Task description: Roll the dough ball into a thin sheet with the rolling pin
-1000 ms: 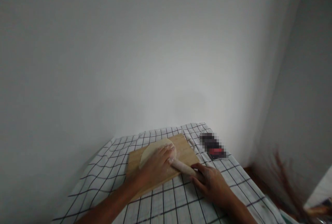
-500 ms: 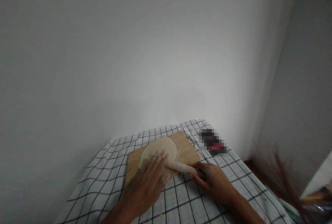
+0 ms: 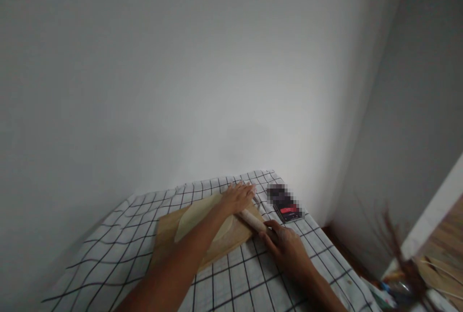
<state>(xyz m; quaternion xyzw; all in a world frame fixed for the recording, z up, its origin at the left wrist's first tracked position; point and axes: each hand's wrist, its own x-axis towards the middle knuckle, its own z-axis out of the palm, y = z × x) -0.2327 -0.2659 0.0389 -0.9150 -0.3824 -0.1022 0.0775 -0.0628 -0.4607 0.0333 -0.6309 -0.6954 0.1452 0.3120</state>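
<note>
Grasping the near end of the rolling pin [image 3: 254, 222] in curled fingers, the right hand [image 3: 287, 244] lies beside the wooden board [image 3: 164, 235], over the checked cloth [image 3: 224, 278]. The left hand [image 3: 238, 196], fingers extended and unclenched, covers the pin's far end; whether it presses on the wood cannot be told. The dough sheet [image 3: 195, 215] lies flat on the board, partly hidden by the left forearm.

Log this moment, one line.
right hand: grips rolling pin, near end | left hand: at its far end | dough: flat on board
</note>
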